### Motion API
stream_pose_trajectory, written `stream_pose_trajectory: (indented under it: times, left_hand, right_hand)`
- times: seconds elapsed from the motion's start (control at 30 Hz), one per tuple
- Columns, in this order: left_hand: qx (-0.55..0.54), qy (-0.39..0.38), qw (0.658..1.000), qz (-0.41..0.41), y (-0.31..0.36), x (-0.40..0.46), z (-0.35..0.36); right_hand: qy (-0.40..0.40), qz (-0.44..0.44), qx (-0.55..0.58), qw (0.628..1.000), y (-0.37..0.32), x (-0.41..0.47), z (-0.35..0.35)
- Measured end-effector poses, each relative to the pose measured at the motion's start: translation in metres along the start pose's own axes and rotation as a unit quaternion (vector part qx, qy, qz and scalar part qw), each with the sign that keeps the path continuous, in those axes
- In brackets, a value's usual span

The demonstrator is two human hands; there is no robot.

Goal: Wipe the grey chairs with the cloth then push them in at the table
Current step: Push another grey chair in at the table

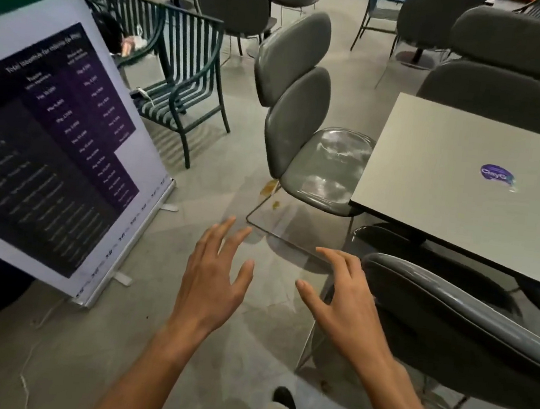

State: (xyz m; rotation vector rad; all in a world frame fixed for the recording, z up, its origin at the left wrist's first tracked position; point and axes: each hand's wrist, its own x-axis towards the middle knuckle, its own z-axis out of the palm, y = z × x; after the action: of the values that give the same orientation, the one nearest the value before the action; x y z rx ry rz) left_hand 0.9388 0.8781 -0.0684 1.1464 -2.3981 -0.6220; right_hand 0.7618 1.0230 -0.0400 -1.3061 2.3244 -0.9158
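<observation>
Hands come first: the left hand [216,275] hangs in the air with fingers spread and straight, holding nothing, and the right hand [343,290] is likewise spread and empty, its fingertips reaching toward the top edge of the nearest grey chair's backrest [451,312], though whether they touch it I cannot tell. No cloth shows in either hand or anywhere else in view, so the wiping seems to be over, or the cloth lies out of sight. That near chair stands just beside the near corner of the counter [460,179], its back toward the person; its seat is hidden, so how far it is tucked under cannot be judged. Beyond it, along the counter's left edge, the second grey chair [307,134] has its glossy seat partly slid under the counter's edge, and the streaky sheen on the seat may come from a damp wipe, though that is a guess. On the far side of the counter more grey chairs [497,85] sit close in. A purple sticker [497,177] lies on the counter top. Left of the counter, well apart, stand a green slatted metal chair [180,93] and a printed banner stand [53,146]. By my reading, what is left is pushing the near chair in.
</observation>
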Motion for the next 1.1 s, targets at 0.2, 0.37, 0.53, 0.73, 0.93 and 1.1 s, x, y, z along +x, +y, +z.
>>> stream_pose_trajectory:
  times: [0.2,0.37,0.53,0.73,0.93,1.1]
  left_hand:
    - [-0.002,-0.002,1.0,-0.022,-0.03,0.052,-0.008]
    - [-0.003,0.005,1.0,-0.027,-0.059,0.117,-0.006]
    - [-0.01,-0.009,1.0,-0.023,-0.083,0.21,-0.008]
    - [-0.02,-0.01,1.0,-0.019,-0.103,0.312,-0.011]
    - [-0.04,-0.004,0.999,-0.026,-0.129,0.394,-0.014]
    - [-0.055,-0.019,0.998,-0.009,-0.153,0.468,-0.006]
  right_hand:
    - [-0.019,0.013,0.018,1.0,-0.011,0.061,0.029]
    - [-0.012,0.017,0.034,0.999,-0.013,0.135,0.052]
    - [0.009,0.006,0.051,0.999,-0.023,0.237,0.059]
    - [0.004,0.013,0.056,0.998,-0.031,0.342,0.059]
    - [0.012,0.019,0.058,0.998,-0.04,0.424,0.067]
    - [0.037,0.035,0.079,0.996,-0.051,0.482,0.082]
